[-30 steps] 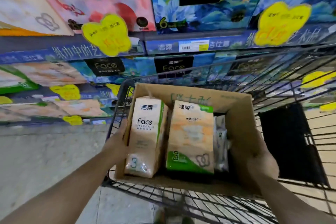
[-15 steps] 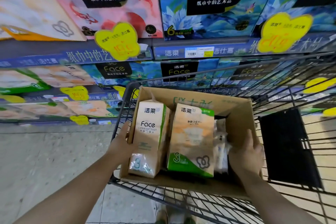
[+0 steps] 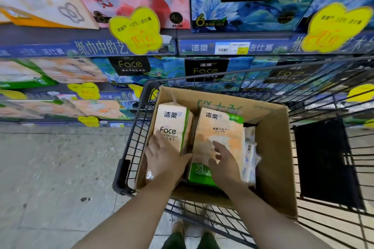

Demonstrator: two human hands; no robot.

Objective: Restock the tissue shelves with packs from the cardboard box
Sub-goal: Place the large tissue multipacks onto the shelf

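An open cardboard box stands in a wire shopping cart. Inside it stand two orange tissue packs: a left pack marked "Face" and a right pack with a green base. A white wrapped pack lies against the right one. My left hand lies on the front of the left pack, fingers spread and thumb at its right edge. My right hand hovers over the right pack with fingers loosely bent, holding nothing.
Tissue shelves rise beyond the cart, filled with pink, blue and orange packs and yellow price tags. A black panel hangs inside the cart at right. Grey floor lies to the left.
Both hands left the outer sides of the box and moved inside it: the left onto the left pack, the right over the right pack. The camera moved closer.
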